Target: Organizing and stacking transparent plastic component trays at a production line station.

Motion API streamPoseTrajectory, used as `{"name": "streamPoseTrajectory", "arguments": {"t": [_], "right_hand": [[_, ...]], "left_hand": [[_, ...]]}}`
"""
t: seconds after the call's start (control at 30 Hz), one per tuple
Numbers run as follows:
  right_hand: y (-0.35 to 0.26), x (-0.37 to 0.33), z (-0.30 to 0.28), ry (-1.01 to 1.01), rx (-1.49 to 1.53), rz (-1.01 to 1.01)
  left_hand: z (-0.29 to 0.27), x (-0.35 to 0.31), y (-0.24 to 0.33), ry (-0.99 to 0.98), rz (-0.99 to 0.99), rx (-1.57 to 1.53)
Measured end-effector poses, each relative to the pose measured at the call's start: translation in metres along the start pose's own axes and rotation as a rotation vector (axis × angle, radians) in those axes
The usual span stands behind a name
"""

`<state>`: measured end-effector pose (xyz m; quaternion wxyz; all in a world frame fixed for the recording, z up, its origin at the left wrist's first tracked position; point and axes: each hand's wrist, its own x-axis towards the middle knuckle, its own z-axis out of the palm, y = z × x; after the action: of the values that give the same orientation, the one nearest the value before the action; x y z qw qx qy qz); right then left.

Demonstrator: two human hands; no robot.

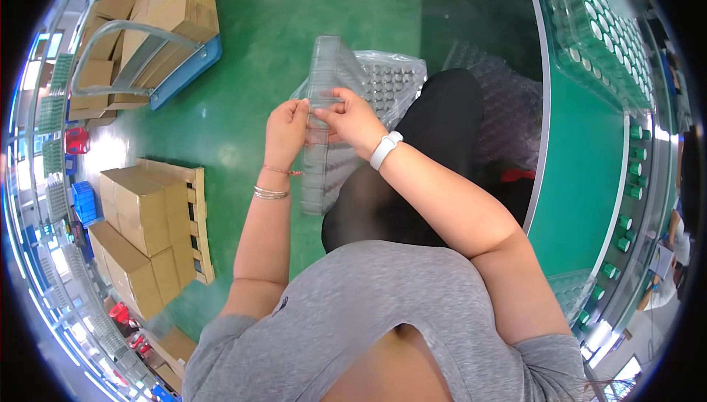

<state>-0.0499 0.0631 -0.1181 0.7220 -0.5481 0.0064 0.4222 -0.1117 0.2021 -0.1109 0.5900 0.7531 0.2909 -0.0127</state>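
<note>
Clear plastic trays with moulded pockets, apparently a stack (325,60), stand on edge in front of me. My left hand (286,131) pinches their near edge, its fingers closed. From the other side my right hand (355,124), with a white band on the wrist, grips the same edge between thumb and fingers. Just beyond, an open clear plastic bag (414,71) lies around more pocketed trays (386,87). My dark-clothed leg (442,118) is beside the bag. How many trays I hold cannot be made out.
On my right runs a green worktable (582,174) bearing clear trays of white-topped containers (607,34); green cans (635,168) line up past it. Crumpled clear plastic (508,115) lies below its edge. Leftward stand a loaded blue cart (188,71) and cartons (143,207) on a pallet (199,225).
</note>
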Motion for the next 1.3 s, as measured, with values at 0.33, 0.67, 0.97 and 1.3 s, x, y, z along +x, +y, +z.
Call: {"name": "streamPoseTrajectory", "arguments": {"t": [0.33,0.67,0.97,1.3], "right_hand": [[0.002,-0.011,-0.001,0.112,-0.028,-0.001],[0.003,-0.01,0.004,0.154,-0.015,0.026],[-0.017,-0.017,-0.025,0.256,0.032,0.033],[-0.029,-0.018,-0.023,0.139,-0.03,-0.031]], "left_hand": [[0.007,-0.006,0.001,0.012,0.036,-0.019],[-0.002,0.002,-0.006,-0.052,0.013,0.023],[-0.098,0.031,-0.058,0.234,-0.049,0.201],[-0.023,-0.021,0.015,0.064,0.141,0.162]]}}
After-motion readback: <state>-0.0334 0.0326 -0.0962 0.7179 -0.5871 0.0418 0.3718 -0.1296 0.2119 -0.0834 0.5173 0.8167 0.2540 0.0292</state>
